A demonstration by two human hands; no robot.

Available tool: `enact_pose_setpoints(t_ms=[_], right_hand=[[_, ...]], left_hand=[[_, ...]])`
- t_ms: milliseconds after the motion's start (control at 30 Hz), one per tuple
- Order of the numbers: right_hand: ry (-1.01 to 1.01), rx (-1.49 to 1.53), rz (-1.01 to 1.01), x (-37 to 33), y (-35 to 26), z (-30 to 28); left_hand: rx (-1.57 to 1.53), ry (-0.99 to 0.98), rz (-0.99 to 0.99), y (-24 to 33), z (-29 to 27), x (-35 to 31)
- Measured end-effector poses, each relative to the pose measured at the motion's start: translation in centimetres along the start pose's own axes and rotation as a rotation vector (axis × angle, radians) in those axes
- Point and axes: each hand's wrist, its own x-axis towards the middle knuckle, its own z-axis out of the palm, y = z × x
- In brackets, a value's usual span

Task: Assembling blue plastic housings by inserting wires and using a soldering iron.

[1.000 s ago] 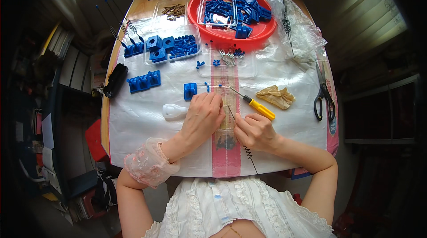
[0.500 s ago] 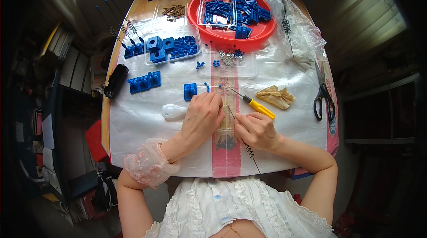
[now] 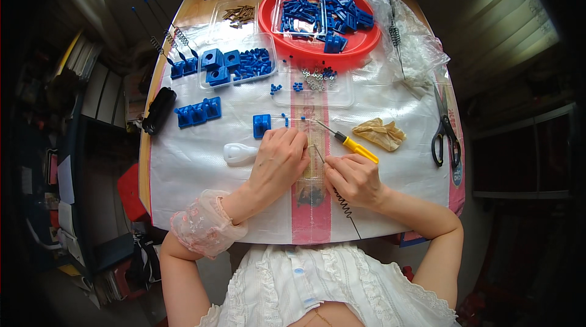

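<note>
mid-assembly, by the look of it: fitting a thin metal rod with a coiled spring point(image 3: 343, 203) at its near end into a small part hidden under the left hand point(image 3: 278, 162). judged as the threading or seating stage, not yet finished, since the rod is pinched at both ends and lies across the pink stripe of the white woven sheet point(image 3: 201, 174) covering the desk point(image 3: 183, 18).

left hand curled palm-down, fingers bent and closed around something small at the rod's far tip; cannot tell what sits under the fingers. right hand point(image 3: 354, 179) closed in a pinch, thumb and forefinger gripping the rod just above the spring, the coil trailing down toward the desk edge.

next move probably calls for a steady push along the rod's line, keeping both pinches tight so the spring doesn't kick sideways.

close by: yellow-handled screwdriver point(image 3: 351, 145) just beyond the right hand, blue block point(image 3: 262, 124) just past the left, white plastic piece point(image 3: 238, 153) beside the left. further off: red tray point(image 3: 268, 25) of blue parts, scissors point(image 3: 444, 131) at right, crumpled tan glove point(image 3: 379, 133).
</note>
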Motion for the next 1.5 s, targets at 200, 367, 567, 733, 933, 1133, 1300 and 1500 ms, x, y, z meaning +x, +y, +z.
enact_pose_setpoints(t_ms=[200,367,567,733,933,1133,1300,1500], right_hand=[[-0.018,-0.025,-0.015,0.14,-0.02,-0.10],[0.046,-0.022,0.012,0.06,0.07,-0.02],[0.014,0.000,0.002,0.12,-0.03,0.08],[-0.025,-0.013,-0.044,0.17,-0.02,0.02],[-0.058,-0.076,-0.122,0.15,-0.15,0.17],[-0.066,-0.076,-0.124,0.06,-0.13,0.16],[-0.063,-0.077,-0.131,0.07,-0.11,0.11],[-0.049,-0.074,-0.118,-0.04,-0.08,0.25]], left_hand=[[0.006,0.006,0.004,-0.06,0.02,0.00],[0.018,-0.002,0.010,-0.17,0.12,0.03],[0.021,-0.015,0.009,-0.19,0.01,-0.03],[0.001,0.012,0.016,-0.16,0.05,0.07],[-0.003,0.006,-0.005,-0.22,0.23,-0.02],[-0.021,0.008,-0.029,-0.33,0.34,-0.15],[-0.045,0.021,-0.052,-0.26,0.19,-0.09],[-0.047,0.028,-0.047,-0.21,0.25,-0.07]])
